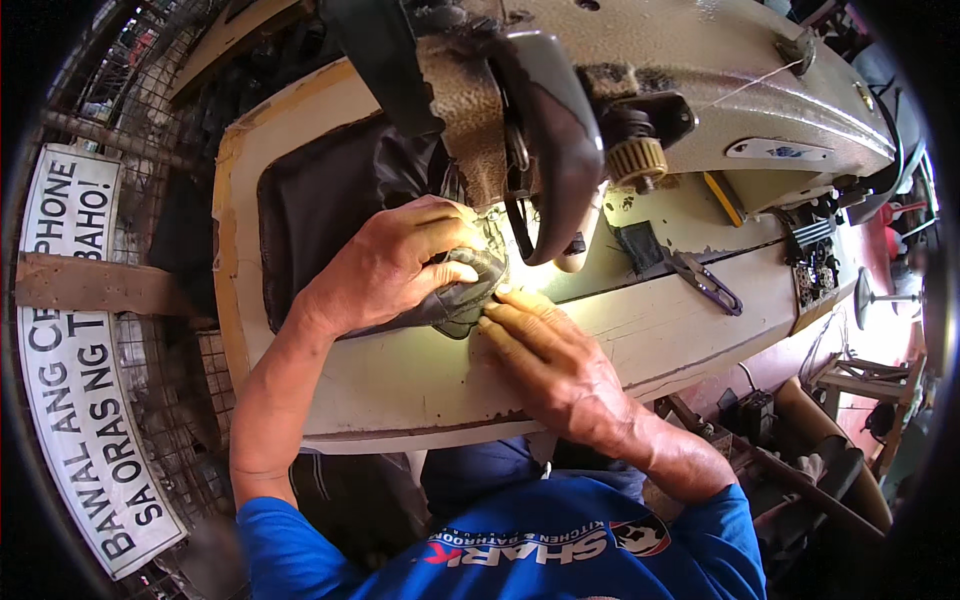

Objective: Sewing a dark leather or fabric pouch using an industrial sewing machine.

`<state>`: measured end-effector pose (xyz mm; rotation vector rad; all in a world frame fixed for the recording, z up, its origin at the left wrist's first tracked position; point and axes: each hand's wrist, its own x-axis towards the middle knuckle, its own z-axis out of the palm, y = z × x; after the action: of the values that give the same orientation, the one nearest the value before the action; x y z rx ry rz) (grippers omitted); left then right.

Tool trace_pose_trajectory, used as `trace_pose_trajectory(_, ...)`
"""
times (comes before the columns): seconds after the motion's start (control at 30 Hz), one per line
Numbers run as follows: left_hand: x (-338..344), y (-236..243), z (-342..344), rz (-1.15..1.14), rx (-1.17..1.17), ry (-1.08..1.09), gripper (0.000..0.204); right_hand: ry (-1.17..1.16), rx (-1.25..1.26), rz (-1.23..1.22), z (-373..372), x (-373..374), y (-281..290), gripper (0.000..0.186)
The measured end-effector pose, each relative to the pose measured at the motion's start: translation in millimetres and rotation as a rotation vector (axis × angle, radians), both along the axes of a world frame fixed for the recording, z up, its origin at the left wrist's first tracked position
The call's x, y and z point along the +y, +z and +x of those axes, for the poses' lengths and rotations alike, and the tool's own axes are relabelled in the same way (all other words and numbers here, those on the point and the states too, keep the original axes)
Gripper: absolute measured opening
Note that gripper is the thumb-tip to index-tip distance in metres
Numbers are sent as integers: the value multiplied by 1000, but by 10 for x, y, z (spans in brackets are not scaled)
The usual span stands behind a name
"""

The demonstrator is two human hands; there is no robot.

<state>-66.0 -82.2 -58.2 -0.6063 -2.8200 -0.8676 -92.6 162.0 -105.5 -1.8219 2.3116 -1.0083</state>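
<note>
A dark brown, leather-like piece with a stitched edge lies on the pale sewing table. Its right end is bunched up beside the lit needle area of a speckled brown sewing machine. My left hand is closed on this bunched part, thumb on top and fingers curled over it. From the right, my right hand pinches the near edge of the same piece with its fingertips. The machine head partly covers the spot where the needle works, so the needle itself is hard to make out.
Thread snips and a dark fabric scrap lie right of the machine head. A yellow-and-black tool rests under the machine arm. Metal parts sit at the table's right end. On the left, a white sign hangs against wire mesh.
</note>
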Motion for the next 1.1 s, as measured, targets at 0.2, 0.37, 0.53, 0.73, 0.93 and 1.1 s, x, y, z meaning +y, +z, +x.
trace_pose_trajectory(0.2, -10, 31, -43, 73, -115, 88, 21, -213, 139, -230, -326, -114, -108, 31)
trace_pose_trajectory(0.37, -22, 15, -70, 67, -43, 32, 21, -34, 237, -89, -471, -198, -105, 36)
trace_pose_trajectory(0.53, -50, 13, -33, -4, -29, -14, 22, 74, 398, -31, -485, -212, -31, 41)
trace_pose_trajectory(0.73, -52, 26, 4, 45, -227, 29, 33, 96, 683, 73, -405, -243, 47, 43)
trace_pose_trajectory(0.93, -32, -1, -37, 70, -142, 5, 28, 8, 690, 182, -327, -263, 33, 38)
trace_pose_trajectory(1.1, -26, 0, -16, -25, -70, -45, 31, 14, 667, 140, -346, -252, 5, 37)
